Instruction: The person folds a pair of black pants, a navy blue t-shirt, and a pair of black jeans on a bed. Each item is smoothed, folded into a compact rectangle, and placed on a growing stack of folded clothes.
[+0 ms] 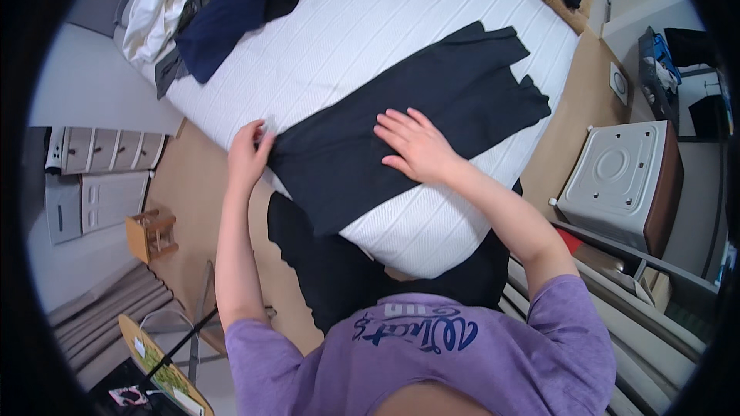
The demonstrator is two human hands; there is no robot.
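A pair of black trousers (pixel 347 150) lies spread over the near part of the bed, its two leg ends toward the far right and its wide end toward me. My right hand (pixel 420 146) rests palm down on the middle of the cloth, fingers stretched out. At the left corner of the wide end is my left hand (pixel 250 156), its fingers bent in a pinch at the cloth's edge. A small pale, see-through piece (pixel 270 123) shows by those fingertips; I cannot make out what it is.
The bed (pixel 416 239) has a white ribbed cover. Navy clothing (pixel 239 19) and white clothing (pixel 158 11) are heaped at its far left. A white storage box (pixel 613 166) stands on the right, a small wooden stool (pixel 152 235) on the floor at left.
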